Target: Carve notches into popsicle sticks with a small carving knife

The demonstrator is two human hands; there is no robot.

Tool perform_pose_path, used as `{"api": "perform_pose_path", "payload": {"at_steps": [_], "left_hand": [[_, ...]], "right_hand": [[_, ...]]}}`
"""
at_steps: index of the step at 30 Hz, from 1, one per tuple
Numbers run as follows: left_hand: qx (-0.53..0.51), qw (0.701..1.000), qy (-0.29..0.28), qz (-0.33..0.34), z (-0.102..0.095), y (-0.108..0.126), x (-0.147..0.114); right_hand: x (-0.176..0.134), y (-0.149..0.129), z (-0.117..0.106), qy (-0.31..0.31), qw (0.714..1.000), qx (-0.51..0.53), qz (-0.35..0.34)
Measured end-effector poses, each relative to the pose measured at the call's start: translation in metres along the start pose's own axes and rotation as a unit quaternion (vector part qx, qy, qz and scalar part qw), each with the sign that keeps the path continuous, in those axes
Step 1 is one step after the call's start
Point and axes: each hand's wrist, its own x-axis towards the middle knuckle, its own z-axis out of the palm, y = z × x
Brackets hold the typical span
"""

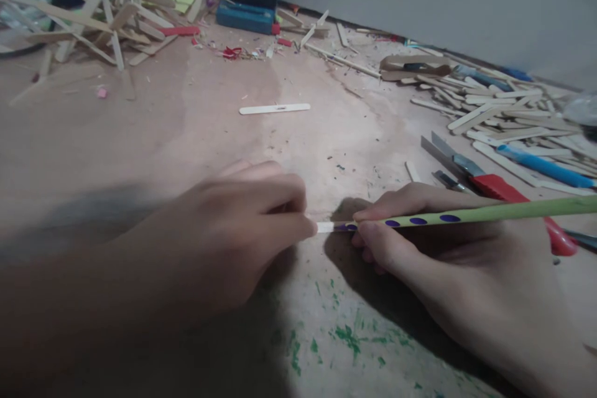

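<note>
My left hand point(237, 236) is closed, with thumb and fingertips pinching a pale wooden craft stick point(325, 227); most of the stick is hidden under the hand. In my right hand point(433, 255) is a light green pencil point(508, 211) with purple oval dots, held in a writing grip. The pencil lies nearly level, its front end at the stick's exposed end. Whether the tip touches the stick, I cannot tell. Farther back on the table, a single craft stick point(275, 109) with a small dark mark lies flat.
Beside my right hand lie red-handled scissors point(504, 189) with blades pointing away. Behind them are piled craft sticks point(508, 106) and a blue pen-like tube point(543, 166). Another stick heap point(107, 18) fills the back left. A blue-based dark object point(247, 15) stands near the wall.
</note>
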Motion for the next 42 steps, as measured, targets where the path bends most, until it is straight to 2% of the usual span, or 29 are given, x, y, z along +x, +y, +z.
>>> {"api": "perform_pose_path", "payload": {"at_steps": [5,10,15,20,24,30,37,42], "left_hand": [[0.005,1.0,0.008,0.006,0.004,-0.002,0.004],[0.002,1.0,0.004,0.007,0.003,-0.002,0.002],[0.01,1.0,0.004,0.0,0.002,-0.001,0.0],[0.003,1.0,0.002,0.004,0.001,-0.001,0.0],[-0.002,1.0,-0.005,-0.002,0.0,-0.001,-0.001],[0.007,1.0,0.014,0.01,0.002,0.0,0.0],[0.003,1.0,0.007,0.004,0.002,0.0,0.002],[0.003,1.0,0.005,0.008,0.002,-0.001,0.002]], "right_hand": [[0.001,-0.003,0.0,-0.015,1.0,-0.005,0.005],[0.001,-0.003,0.0,0.002,1.0,0.008,0.006],[0.001,-0.001,-0.002,-0.009,1.0,0.01,0.015],[0.009,0.009,-0.007,0.002,0.998,-0.001,-0.057],[0.012,0.013,-0.008,-0.001,0.997,-0.01,-0.078],[0.008,-0.001,-0.005,-0.012,1.0,-0.02,-0.012],[0.003,-0.001,-0.002,-0.009,1.0,-0.004,0.012],[0.007,0.009,-0.004,0.003,0.998,-0.014,-0.061]]}}
